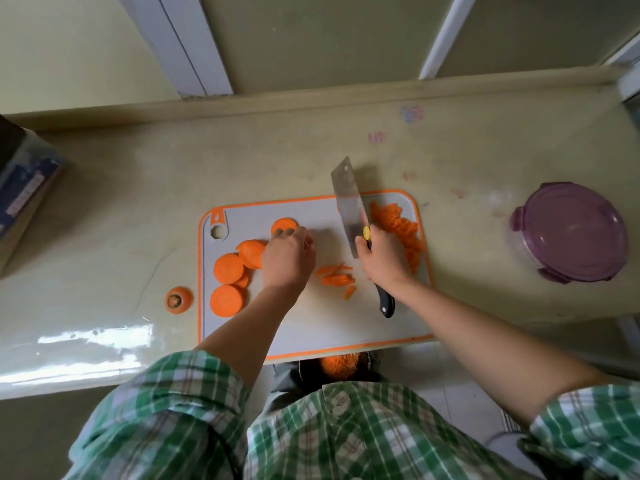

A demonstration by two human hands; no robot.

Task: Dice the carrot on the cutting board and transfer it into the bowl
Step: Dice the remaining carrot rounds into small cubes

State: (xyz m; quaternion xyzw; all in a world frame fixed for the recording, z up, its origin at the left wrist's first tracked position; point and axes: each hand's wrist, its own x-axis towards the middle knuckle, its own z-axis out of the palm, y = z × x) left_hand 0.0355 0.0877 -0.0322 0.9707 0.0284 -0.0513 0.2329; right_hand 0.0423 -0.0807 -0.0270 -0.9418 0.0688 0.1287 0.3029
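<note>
Shirt (346,438); carrot strips (336,278) between left hand (287,259), right hand (381,259) gripping knife (347,202).

Glossy beige counter (263,157) below pale wall (311,36).

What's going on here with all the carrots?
Someone is cutting carrot on the board. The right hand grips a cleaver; the left hand is over the round slices. A few strips lie in the middle, a diced pile on the right. The lidded bowl stands on the counter.
</note>
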